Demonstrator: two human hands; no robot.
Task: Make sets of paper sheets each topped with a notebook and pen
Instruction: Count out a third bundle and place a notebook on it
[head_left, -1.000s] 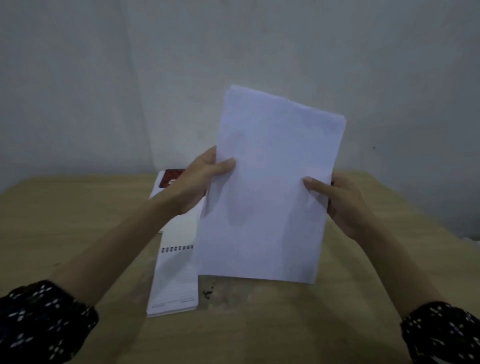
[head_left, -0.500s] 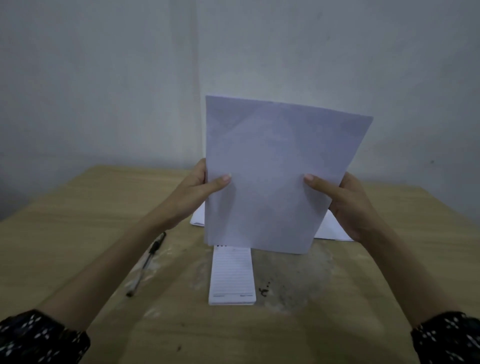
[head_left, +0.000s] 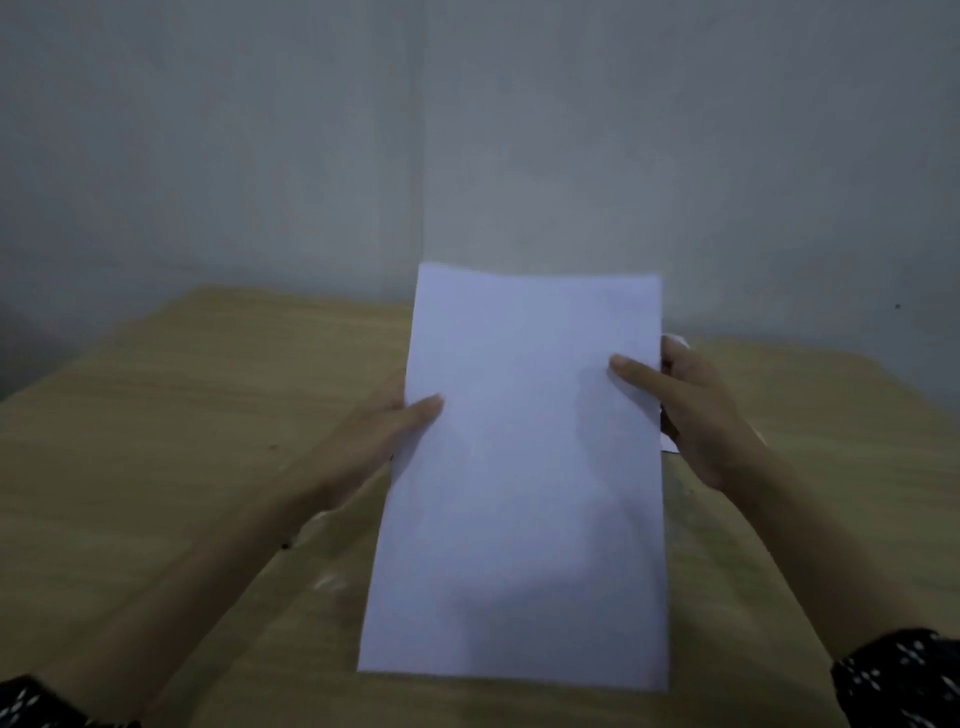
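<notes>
Paper sheets held above the tabletop, set not yet laid.

Left hand at 9 o'clock and right hand at 3 o'clock, each pinching a side edge, thumbs on top. No notebook or pen visible; white scraps behind right hand. Seemingly early: placing and topping left.

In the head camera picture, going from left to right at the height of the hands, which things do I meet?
Bare table → left hand → paper sheets → right hand → bare table again.
</notes>
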